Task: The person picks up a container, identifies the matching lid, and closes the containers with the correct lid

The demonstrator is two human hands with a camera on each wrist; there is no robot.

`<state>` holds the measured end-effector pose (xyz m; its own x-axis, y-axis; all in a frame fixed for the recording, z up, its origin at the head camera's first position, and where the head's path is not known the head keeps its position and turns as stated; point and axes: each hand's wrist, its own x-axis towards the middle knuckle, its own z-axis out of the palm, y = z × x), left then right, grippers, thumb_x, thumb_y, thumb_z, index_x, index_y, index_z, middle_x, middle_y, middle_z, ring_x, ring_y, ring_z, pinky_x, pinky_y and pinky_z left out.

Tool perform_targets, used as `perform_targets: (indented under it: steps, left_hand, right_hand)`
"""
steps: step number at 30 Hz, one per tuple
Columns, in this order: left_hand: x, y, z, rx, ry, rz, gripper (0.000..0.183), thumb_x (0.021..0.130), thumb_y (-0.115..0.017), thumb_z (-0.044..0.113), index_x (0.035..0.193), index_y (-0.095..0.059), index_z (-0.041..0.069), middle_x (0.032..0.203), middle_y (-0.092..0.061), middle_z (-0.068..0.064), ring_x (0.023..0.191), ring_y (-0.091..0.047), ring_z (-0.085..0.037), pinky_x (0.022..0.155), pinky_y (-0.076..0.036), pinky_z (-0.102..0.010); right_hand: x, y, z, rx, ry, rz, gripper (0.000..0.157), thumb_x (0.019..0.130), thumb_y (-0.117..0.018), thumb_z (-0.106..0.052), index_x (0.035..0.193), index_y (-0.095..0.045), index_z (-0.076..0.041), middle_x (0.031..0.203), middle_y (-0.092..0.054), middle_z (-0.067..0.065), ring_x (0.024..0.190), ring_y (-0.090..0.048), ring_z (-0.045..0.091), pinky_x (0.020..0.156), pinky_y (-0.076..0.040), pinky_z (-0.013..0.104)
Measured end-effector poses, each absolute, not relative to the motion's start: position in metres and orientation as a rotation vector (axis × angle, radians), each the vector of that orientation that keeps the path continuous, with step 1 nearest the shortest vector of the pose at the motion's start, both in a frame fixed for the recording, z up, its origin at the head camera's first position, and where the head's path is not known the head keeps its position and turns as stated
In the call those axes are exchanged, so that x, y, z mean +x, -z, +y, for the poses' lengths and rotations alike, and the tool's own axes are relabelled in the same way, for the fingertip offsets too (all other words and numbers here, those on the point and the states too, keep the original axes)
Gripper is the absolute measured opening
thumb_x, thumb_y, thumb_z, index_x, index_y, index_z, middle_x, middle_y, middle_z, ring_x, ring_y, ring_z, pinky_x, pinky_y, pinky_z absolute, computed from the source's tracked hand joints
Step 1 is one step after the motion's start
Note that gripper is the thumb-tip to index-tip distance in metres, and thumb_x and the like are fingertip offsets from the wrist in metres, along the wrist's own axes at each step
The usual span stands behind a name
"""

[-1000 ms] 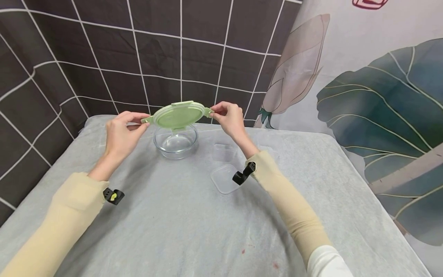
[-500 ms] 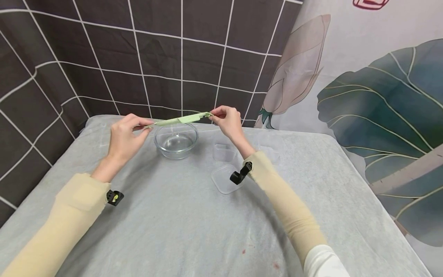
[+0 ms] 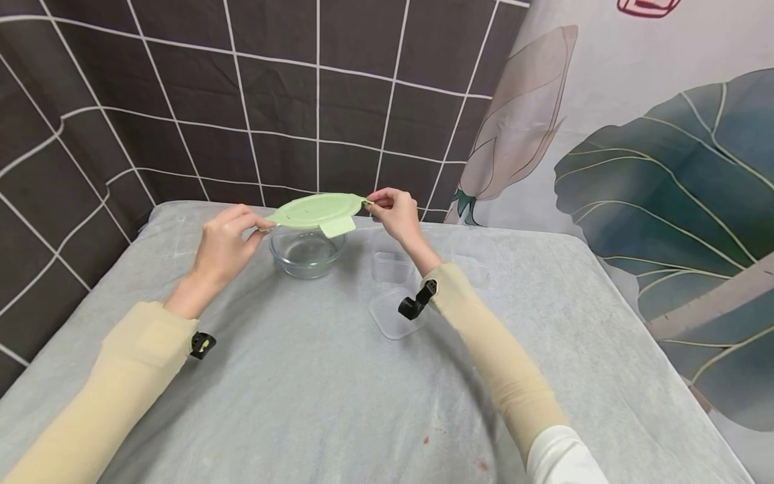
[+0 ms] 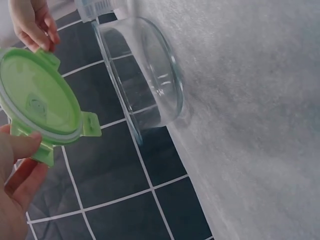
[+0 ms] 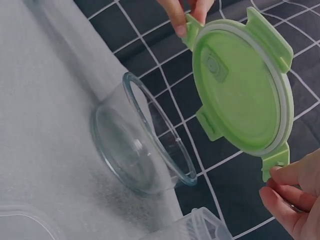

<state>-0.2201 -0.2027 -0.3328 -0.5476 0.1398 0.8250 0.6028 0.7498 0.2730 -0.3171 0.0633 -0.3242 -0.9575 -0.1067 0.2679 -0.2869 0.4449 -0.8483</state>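
The lid (image 3: pixel 317 210) is above the bowl (image 3: pixel 307 266) on the worktop (image 3: pixel 302 376), apart from the rim (image 5: pixel 189 179) and tilted, its right end higher in the head view. The left hand (image 3: pixel 224 243) pinches one flap (image 4: pixel 44 155); the right hand (image 3: pixel 396 215) pinches the opposite one. The near flap (image 3: pixel 338 227) hangs free. For best control, apply equal pressure at both pinches and level the lid. Check that free flaps point outward; a flap caught on the rim would probably tip the lid.
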Motion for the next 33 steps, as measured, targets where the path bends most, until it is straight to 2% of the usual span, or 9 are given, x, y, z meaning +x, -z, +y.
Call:
perform_targets:
  steps: [6,10,15,21,33]
  left_hand:
    - [-0.224,0.339,-0.207,-0.566,0.650,-2.124,0.020,0.067,-0.064,-0.015,0.074,-0.071,0.003,0.071,-0.062,-0.011,0.073,-0.059,-0.027,0.068,-0.046,-0.036]
    - [-0.224,0.343,-0.211,-0.584,0.610,-2.130,0.019,0.066,-0.065,-0.015,0.072,-0.069,0.002,0.071,-0.062,-0.012,0.073,-0.058,-0.028,0.067,-0.047,-0.038]
    - [-0.225,0.349,-0.215,-0.590,0.580,-2.143,0.020,0.065,-0.065,-0.016,0.071,-0.068,0.003,0.071,-0.062,-0.012,0.072,-0.057,-0.028,0.064,-0.047,-0.039]
    - [-0.226,0.353,-0.218,-0.579,0.580,-2.169,0.022,0.064,-0.065,-0.015,0.070,-0.068,0.005,0.071,-0.062,-0.011,0.073,-0.057,-0.028,0.065,-0.047,-0.039]
    - [-0.230,0.360,-0.220,-0.567,0.568,-2.214,0.021,0.063,-0.064,-0.015,0.069,-0.067,0.005,0.072,-0.062,-0.010,0.072,-0.057,-0.027,0.064,-0.047,-0.040]
  right_hand:
    - [-0.318,0.332,0.062,0.342,-1.475,-2.609,0.016,0.079,-0.065,-0.006,0.094,-0.069,-0.006,0.089,-0.071,0.012,0.077,-0.069,0.019,0.063,-0.056,0.022]
    - [-0.314,0.337,0.060,0.365,-1.367,-2.649,0.021,0.079,-0.059,-0.005,0.096,-0.070,-0.009,0.088,-0.072,0.008,0.072,-0.068,0.014,0.060,-0.054,0.020]
    - [-0.312,0.340,0.057,0.347,-1.423,-2.653,0.024,0.083,-0.051,-0.017,0.096,-0.070,-0.010,0.090,-0.071,0.009,0.074,-0.069,0.021,0.059,-0.055,0.020]
    - [-0.311,0.337,0.052,0.329,-1.365,-2.697,0.025,0.084,-0.057,-0.031,0.096,-0.070,-0.013,0.088,-0.072,0.006,0.068,-0.069,0.020,0.060,-0.053,0.021]
    - [-0.312,0.341,0.049,0.302,-1.345,-2.816,0.022,0.085,-0.059,-0.031,0.096,-0.068,-0.015,0.091,-0.070,0.002,0.073,-0.068,0.023,0.057,-0.053,0.023]
